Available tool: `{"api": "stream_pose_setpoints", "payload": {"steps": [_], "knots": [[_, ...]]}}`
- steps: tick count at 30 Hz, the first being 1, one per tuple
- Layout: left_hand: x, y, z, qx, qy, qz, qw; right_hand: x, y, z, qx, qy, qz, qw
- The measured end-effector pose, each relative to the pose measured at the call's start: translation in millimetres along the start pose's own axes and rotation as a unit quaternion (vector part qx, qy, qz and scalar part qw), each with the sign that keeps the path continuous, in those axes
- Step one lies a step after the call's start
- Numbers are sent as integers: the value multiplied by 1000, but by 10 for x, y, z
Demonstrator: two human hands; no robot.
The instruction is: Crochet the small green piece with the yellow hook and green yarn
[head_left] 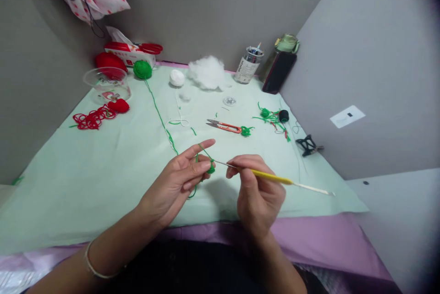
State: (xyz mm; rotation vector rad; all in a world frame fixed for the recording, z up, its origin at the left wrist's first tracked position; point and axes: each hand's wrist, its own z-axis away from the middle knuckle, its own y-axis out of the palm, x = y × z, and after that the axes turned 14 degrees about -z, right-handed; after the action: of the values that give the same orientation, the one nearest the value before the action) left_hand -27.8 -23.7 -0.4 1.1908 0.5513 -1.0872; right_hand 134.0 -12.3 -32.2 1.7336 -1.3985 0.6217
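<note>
Between thumb and fingers, my left hand (pixel 180 172) pinches a small green crochet piece (pixel 211 168). Its index finger is stretched out, with green yarn (pixel 205 150) running over it to the piece. My right hand (pixel 257 188) is closed around the yellow handle of a crochet hook (pixel 271 176). The hook's thin metal tip reaches the green piece at my left fingertips; whether it sits inside a loop is too small to tell. From my left hand the yarn trails back across the table to a green yarn ball (pixel 142 69).
Orange thread snips (pixel 225 126) lie just beyond my hands. Behind are a white yarn ball (pixel 177 78), fluffy stuffing (pixel 208 73), a pen jar (pixel 249 66) and a phone (pixel 279 73). Red yarn (pixel 91 117) and a clear tub (pixel 110 85) sit left; yarn scraps (pixel 275 116) lie right.
</note>
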Motion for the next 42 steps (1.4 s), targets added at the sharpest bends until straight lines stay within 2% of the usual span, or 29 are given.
{"api": "stream_pose_setpoints", "payload": {"steps": [3, 5, 8, 12, 18, 21, 24, 26, 29, 31, 33, 37, 39, 42], "knots": [[-1, -28, 6, -11, 22, -27, 999, 12, 10, -77, -39, 114, -134, 984], [6, -33, 14, -11, 26, -40, 999, 7, 17, -95, -65, 155, -182, 969], [12, -11, 22, -8, 31, -50, 998, -7, 26, -76, -63, 168, -198, 964], [47, 47, 17, -8, 50, -59, 997, -37, 30, -22, -2, 157, -162, 974], [94, 53, 3, -33, 81, -105, 991, -21, 16, -21, 28, 104, -76, 991], [100, 56, 5, -48, 87, -112, 989, -7, 21, 23, 62, 8, 41, 997], [97, 69, 9, -40, 73, -54, 995, -19, 21, 107, 99, -135, 208, 964], [77, 63, 7, -10, 25, -14, 1000, -20, 9, 127, 111, -163, 238, 951], [25, 30, -4, 31, -26, 10, 999, 15, -13, 59, 57, -83, 133, 986], [3, 16, -11, 32, -13, 5, 999, 47, -13, -14, 1, -15, 24, 1000], [8, 22, -13, 21, 13, -13, 1000, 66, 5, -64, -12, 38, -48, 998], [72, 53, -11, -1, 53, -57, 997, 40, 35, -59, 34, 67, -24, 997], [96, 47, -11, 0, 63, -74, 995, 10, 22, -42, 24, 81, -19, 996], [102, 17, -9, 4, 68, -95, 993, -21, -13, -51, -9, 122, -80, 989]]}}
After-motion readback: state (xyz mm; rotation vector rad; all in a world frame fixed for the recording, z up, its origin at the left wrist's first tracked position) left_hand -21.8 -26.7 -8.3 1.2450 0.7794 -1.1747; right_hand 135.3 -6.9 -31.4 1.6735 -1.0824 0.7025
